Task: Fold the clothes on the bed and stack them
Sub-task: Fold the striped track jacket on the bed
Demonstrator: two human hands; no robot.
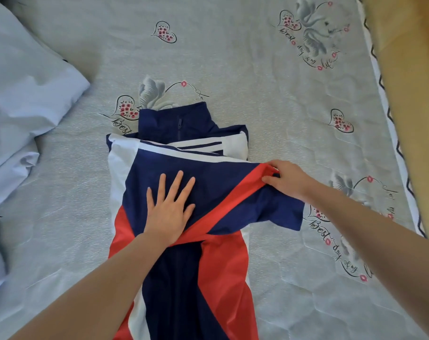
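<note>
While the left hand (170, 212) presses flat, fingers straight, on the jacket (184, 217) lying mid-bed (257, 69), the right hand (288, 181) pinches its folded sleeve (255, 200). If the flat palm lifts early, the slippery fabric may slide and the sleeve fold open.

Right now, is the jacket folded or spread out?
Partly folded: the jacket has both sleeves crossed over its front; its lower body lies unfolded.

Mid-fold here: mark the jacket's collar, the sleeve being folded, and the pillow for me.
jacket collar (174, 119), head view, on the navy stand-up collar beside the zip.
sleeve (277, 212), head view, on its navy cuff end.
pillow (24, 77), head view, on its pale blue cover.
</note>
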